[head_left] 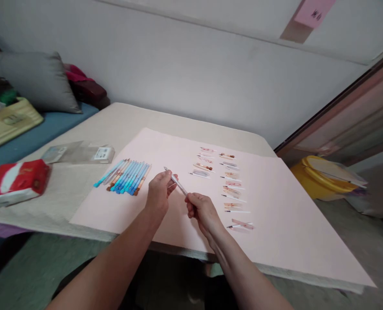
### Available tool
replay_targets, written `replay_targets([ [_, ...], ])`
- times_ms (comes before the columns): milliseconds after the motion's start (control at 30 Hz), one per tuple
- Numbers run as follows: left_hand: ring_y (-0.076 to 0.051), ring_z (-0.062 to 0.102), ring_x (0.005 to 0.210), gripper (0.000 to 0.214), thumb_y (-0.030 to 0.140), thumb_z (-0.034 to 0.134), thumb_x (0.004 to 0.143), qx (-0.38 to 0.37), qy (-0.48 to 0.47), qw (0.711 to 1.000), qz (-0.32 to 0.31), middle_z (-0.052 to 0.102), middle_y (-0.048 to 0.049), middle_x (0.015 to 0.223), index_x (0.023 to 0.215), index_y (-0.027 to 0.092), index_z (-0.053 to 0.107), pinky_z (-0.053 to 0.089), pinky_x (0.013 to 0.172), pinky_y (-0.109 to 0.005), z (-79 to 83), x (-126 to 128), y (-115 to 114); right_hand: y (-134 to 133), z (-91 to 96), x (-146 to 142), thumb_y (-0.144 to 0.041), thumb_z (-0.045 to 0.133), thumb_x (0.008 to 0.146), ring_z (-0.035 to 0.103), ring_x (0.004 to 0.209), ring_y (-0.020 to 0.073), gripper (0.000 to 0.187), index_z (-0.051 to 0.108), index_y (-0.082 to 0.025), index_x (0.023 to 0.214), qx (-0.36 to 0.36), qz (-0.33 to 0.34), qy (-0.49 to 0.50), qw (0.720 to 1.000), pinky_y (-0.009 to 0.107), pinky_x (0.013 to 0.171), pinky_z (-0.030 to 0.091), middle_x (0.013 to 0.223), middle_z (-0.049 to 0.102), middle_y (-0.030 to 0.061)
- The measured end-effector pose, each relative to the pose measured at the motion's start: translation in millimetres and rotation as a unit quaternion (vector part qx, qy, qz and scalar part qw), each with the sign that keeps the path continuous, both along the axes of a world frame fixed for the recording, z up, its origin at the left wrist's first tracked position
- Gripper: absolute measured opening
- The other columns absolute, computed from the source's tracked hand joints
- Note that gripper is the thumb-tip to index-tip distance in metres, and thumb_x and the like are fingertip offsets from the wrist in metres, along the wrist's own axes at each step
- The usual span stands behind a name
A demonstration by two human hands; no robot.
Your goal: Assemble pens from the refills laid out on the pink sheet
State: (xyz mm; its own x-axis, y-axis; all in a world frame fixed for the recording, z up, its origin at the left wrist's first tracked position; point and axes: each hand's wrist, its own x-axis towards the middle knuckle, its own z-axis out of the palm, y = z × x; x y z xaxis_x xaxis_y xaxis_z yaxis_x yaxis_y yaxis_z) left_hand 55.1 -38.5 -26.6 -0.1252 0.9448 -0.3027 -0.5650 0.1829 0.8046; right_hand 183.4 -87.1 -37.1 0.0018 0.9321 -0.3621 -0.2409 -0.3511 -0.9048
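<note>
A slim whitish pen (179, 184) slants between my two hands above the pink sheet. Its upper end is pinched by the thumb and fingers of my left hand (159, 189). My right hand (202, 211) is closed around the lower end, which the fingers partly hide. Left of my hands, a row of blue and brown pens (128, 176) lies side by side. To the right, two columns of pen parts lie spread out, with white refills (238, 211) and pale pink or brown barrel pieces (232, 183).
The pink sheet (291, 232) covers much of the cloth-topped table (129, 114). A clear plastic bag (78, 153) and a red-and-white packet (17, 181) lie on the left. A yellow bucket (320, 176) stands beyond the right edge, and a wall rises behind.
</note>
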Motion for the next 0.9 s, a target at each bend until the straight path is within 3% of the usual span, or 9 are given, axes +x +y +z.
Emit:
replay_targets([
  [100, -0.007, 0.051, 0.059, 0.032, 0.041, 0.073, 0.064, -0.007, 0.026, 0.999, 0.018, 0.054, 0.0014, 0.065, 0.069, 0.015, 0.056, 0.043, 0.060, -0.020, -2.1, -1.6, 1.0, 0.8, 0.0, -1.2, -0.038, 0.059, 0.074, 0.041, 0.038, 0.0069, 0.026, 0.058, -0.014, 0.063, 0.036, -0.004, -0.071, 0.997, 0.021, 0.041, 0.028, 0.047, 0.051, -0.0029],
  [233, -0.006, 0.048, 0.058, 0.030, 0.037, 0.073, 0.063, 0.022, 0.052, 0.998, 0.018, 0.050, 0.0025, 0.061, 0.062, 0.014, 0.055, 0.041, 0.060, -0.021, 0.0, -3.7, 3.5, 0.4, -0.6, -1.1, -0.037, 0.058, 0.074, 0.041, 0.040, 0.0074, 0.025, 0.059, -0.015, 0.063, 0.051, 0.009, -0.095, 0.994, 0.021, 0.042, 0.029, 0.048, 0.051, -0.0026],
  [467, -0.015, 0.058, 0.079, 0.024, 0.030, 0.067, 0.069, 0.044, 0.032, 0.998, -0.025, 0.064, -0.0088, 0.081, 0.084, 0.011, 0.066, 0.045, 0.074, -0.028, 4.2, -2.8, 1.2, -2.9, 2.0, 1.4, -0.036, 0.061, 0.072, 0.038, 0.033, 0.0060, 0.025, 0.058, -0.013, 0.063, -0.030, 0.017, 0.033, 0.999, 0.021, 0.038, 0.025, 0.045, 0.049, -0.0036],
  [600, -0.015, 0.058, 0.080, 0.028, 0.031, 0.065, 0.072, 0.043, 0.010, 0.998, -0.045, 0.064, -0.0095, 0.085, 0.092, 0.012, 0.065, 0.045, 0.073, -0.028, 2.9, 0.2, -1.2, -3.2, 3.1, 1.8, -0.036, 0.062, 0.070, 0.038, 0.033, 0.0061, 0.025, 0.058, -0.013, 0.063, -0.037, 0.015, 0.058, 0.998, 0.021, 0.039, 0.026, 0.044, 0.049, -0.0038],
  [767, -0.009, 0.052, 0.067, 0.024, 0.036, 0.070, 0.068, 0.039, 0.040, 0.998, 0.008, 0.056, -0.0002, 0.071, 0.070, 0.015, 0.058, 0.042, 0.064, -0.022, -0.8, 3.8, -1.9, -2.1, 3.2, -0.8, -0.037, 0.062, 0.071, 0.040, 0.037, 0.0065, 0.025, 0.058, -0.014, 0.063, 0.007, 0.002, -0.015, 1.000, 0.021, 0.040, 0.027, 0.047, 0.050, -0.0031],
  [900, -0.010, 0.053, 0.071, 0.019, 0.030, 0.069, 0.068, 0.044, 0.031, 0.999, 0.004, 0.058, -0.0024, 0.072, 0.069, 0.013, 0.061, 0.043, 0.068, -0.023, 0.9, 2.9, -1.1, -1.7, 2.0, -0.8, -0.037, 0.060, 0.072, 0.039, 0.037, 0.0062, 0.025, 0.058, -0.014, 0.063, 0.008, 0.006, -0.042, 0.999, 0.020, 0.040, 0.027, 0.047, 0.050, -0.0030],
])
